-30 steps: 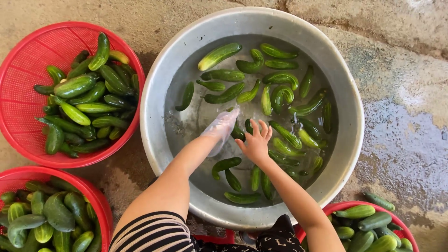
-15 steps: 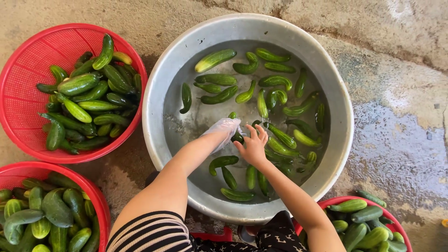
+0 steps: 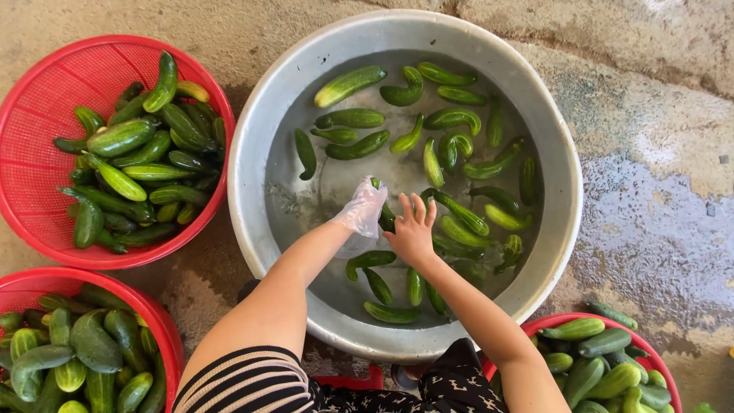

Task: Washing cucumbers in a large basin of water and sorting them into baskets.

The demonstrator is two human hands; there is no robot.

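**Both hands on one cucumber in metal basin**

Round, dull-grey metal basin [image 3: 252, 176], smooth-walled, holding shallow water and many glossy green cucumbers, mostly curved. Left hand [image 3: 362, 208], in a thin clear plastic glove, closed round a dark cucumber [image 3: 387, 219] at basin centre. Right hand [image 3: 413, 229], bare, fingers spread and curled, touching the same cucumber from the right. Open water left of the hands; cucumbers crowded to the right. Red mesh plastic basket [image 3: 38, 153] left of basin, heaped with cucumbers. Both forearms angled inward over the near rim.
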